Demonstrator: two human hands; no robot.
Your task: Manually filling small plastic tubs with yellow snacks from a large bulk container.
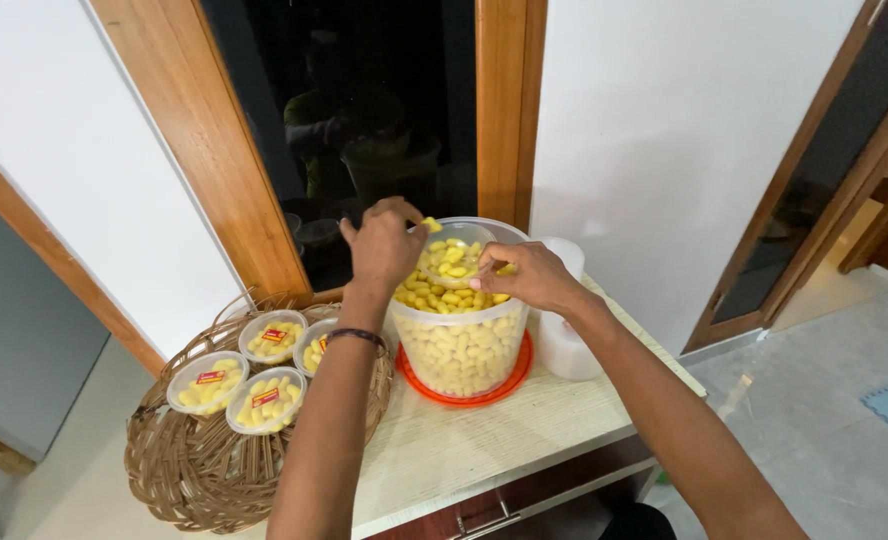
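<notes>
Head view: both hands work above a large clear tub [461,345] filled with small yellow snack pieces [444,298]. The tub stands on an orange lid [524,372], which lies on a light wood-grain table [484,440]. The left hand [384,245] hovers over the tub's rear left rim, fingers curled inward; one yellow piece [431,225] sits at its fingertips, apparently pinched between them. A dark band [356,338] circles the left wrist. The right hand [524,275] is over the tub's right rim, fingers closed around the edge of a small clear cup [451,258]. The cup is held above the tub's contents, is tilted slightly and is partly filled with yellow pieces. A white container [564,340] stands just beside the tub on its right, touching or nearly touching it; which one cannot be determined. To the left of the tub, a round wicker tray [204,470] rests on the table edge and overhangs it. The tray carries four small lidded cups [254,375] of yellow pieces, grouped close together; three show a red and yellow label, and the fourth is partly hidden behind the left forearm. Behind the table are a white wall [664,130] and a dark glass panel in a wooden frame [214,150]. A drawer handle [489,522] shows below the tabletop.
</notes>
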